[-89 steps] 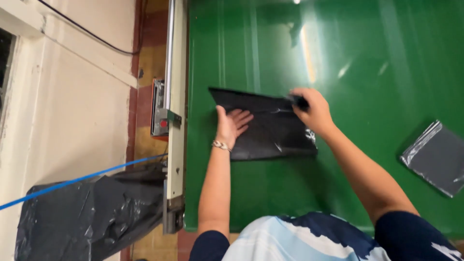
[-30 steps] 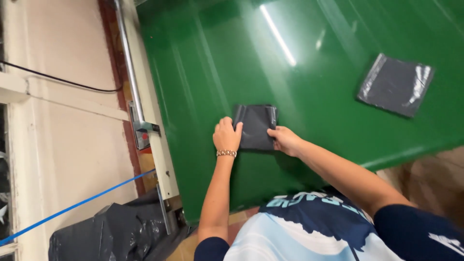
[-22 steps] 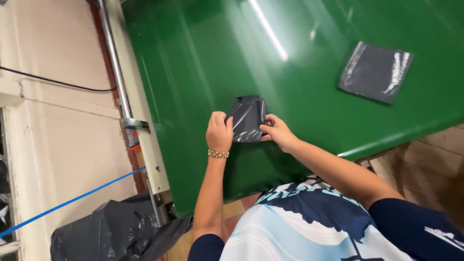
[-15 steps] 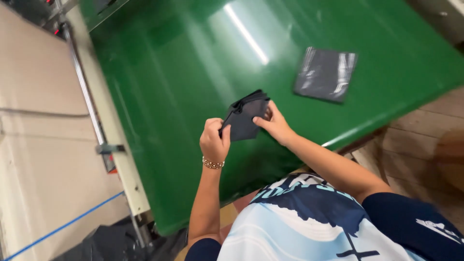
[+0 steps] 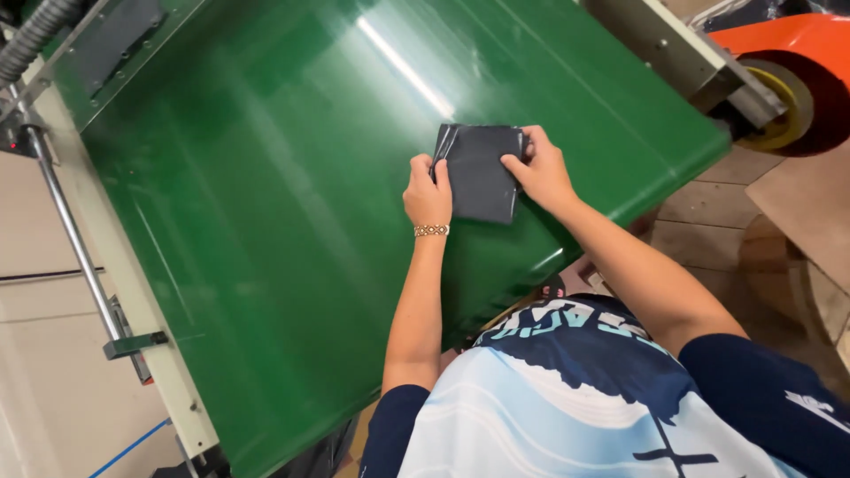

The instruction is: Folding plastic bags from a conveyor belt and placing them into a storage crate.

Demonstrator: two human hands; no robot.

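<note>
The folded dark plastic bag (image 5: 479, 170) lies on the green conveyor belt (image 5: 266, 221) (right side), left hand (image 5: 428, 191) pinching its left edge, right hand (image 5: 542, 172) pinching its right edge, equally near.

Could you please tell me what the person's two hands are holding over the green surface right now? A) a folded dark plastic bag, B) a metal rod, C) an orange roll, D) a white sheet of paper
A: the left hand and the right hand grip opposite edges of a folded dark plastic bag above the green table.
</note>
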